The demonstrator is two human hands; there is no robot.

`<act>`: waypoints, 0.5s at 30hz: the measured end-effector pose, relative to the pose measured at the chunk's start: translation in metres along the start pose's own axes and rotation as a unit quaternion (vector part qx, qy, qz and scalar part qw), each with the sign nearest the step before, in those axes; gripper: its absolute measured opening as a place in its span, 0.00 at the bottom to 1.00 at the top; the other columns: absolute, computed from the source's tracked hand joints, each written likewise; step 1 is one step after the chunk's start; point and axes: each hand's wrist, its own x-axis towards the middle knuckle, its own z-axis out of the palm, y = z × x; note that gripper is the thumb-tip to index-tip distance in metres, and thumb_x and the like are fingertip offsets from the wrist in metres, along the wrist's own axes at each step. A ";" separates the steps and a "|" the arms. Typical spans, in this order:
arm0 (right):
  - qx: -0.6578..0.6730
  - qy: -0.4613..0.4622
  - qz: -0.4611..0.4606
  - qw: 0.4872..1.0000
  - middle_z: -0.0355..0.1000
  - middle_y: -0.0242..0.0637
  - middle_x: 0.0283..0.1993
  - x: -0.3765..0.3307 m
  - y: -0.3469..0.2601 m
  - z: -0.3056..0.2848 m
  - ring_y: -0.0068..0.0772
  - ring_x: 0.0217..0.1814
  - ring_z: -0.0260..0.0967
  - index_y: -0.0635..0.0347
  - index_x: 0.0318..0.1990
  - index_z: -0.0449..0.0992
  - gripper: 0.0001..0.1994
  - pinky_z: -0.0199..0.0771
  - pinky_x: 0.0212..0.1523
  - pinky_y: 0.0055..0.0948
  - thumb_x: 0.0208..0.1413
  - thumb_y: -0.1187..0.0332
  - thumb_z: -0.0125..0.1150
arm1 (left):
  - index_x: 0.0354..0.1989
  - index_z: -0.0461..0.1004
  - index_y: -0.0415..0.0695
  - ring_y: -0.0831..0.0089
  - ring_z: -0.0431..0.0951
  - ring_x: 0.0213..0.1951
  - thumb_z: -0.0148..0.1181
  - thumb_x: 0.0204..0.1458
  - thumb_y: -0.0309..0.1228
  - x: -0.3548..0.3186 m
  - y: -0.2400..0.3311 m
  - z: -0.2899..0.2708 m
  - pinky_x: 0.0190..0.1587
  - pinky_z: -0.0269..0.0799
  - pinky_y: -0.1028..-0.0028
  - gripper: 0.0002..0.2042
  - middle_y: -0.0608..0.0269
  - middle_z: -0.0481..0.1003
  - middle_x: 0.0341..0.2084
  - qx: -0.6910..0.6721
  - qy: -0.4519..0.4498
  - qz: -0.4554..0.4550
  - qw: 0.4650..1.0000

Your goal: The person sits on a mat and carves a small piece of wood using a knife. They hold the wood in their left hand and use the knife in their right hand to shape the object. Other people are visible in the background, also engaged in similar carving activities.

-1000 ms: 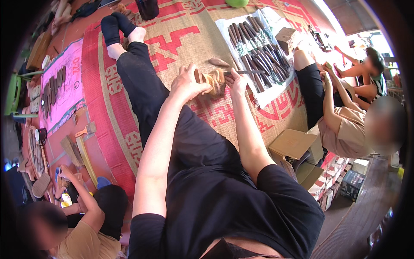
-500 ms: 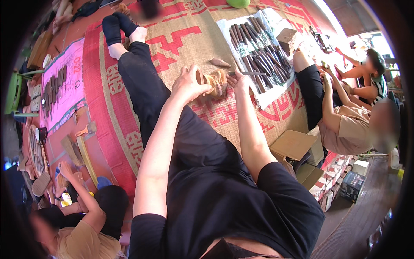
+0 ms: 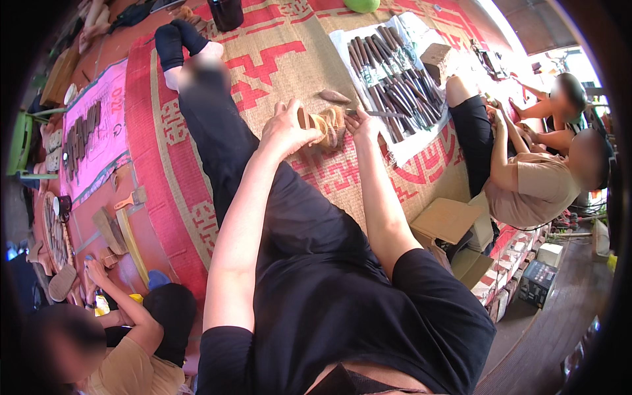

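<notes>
Over the mat my left hand (image 3: pixel 289 130) is closed round one side of a yellowish-brown carved wooden piece (image 3: pixel 329 124). Just to the right of that piece, my right hand (image 3: pixel 362 125) has its fingers curled round a slim carving tool (image 3: pixel 388 114), whose flat metal length sticks out to the right. The tool's other end is mostly hidden by the fingers, and I cannot tell whether it touches the wood. Beyond the carving lies a brown, tapered wooden piece (image 3: pixel 334 97).
Right of my hands, many wooden-handled carving tools (image 3: pixel 398 76) lie on a white cloth (image 3: pixel 405 146). An open cardboard box (image 3: pixel 447 219) stands by my right elbow. Co-workers sit at right (image 3: pixel 536 184) and lower left (image 3: pixel 135 342). My outstretched leg (image 3: pixel 217 125) crosses the red-patterned mat (image 3: pixel 270 39).
My hands keep nearly the same place; the right hand and tool shift very slightly. The co-worker at right has raised their head, and the one at lower left has moved head and hands.
</notes>
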 end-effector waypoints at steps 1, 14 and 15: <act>-0.008 -0.026 -0.012 1.000 0.74 0.41 0.31 -0.004 -0.001 -0.001 0.38 0.30 0.75 0.63 0.39 0.69 0.10 0.80 0.33 0.36 0.55 0.69 0.62 | 0.55 0.62 0.48 0.49 0.73 0.50 0.69 0.36 0.48 0.001 0.000 0.000 0.52 0.70 0.59 0.37 0.46 0.64 0.50 0.001 -0.001 0.000 1.000; 0.008 0.003 0.002 1.000 0.74 0.44 0.33 -0.004 0.003 -0.022 0.38 0.31 0.76 0.64 0.39 0.68 0.09 0.76 0.29 0.29 0.57 0.69 0.60 | 0.56 0.61 0.46 0.49 0.73 0.50 0.69 0.36 0.48 0.002 0.000 0.001 0.52 0.70 0.59 0.38 0.45 0.64 0.50 0.001 -0.001 0.000 1.000; -0.005 -0.022 -0.010 1.000 0.74 0.43 0.33 -0.008 0.001 -0.024 0.38 0.31 0.76 0.64 0.39 0.68 0.09 0.76 0.29 0.29 0.57 0.69 0.60 | 0.56 0.61 0.46 0.49 0.73 0.50 0.69 0.36 0.48 0.001 -0.001 0.001 0.52 0.70 0.59 0.38 0.45 0.64 0.50 -0.001 -0.003 0.000 1.000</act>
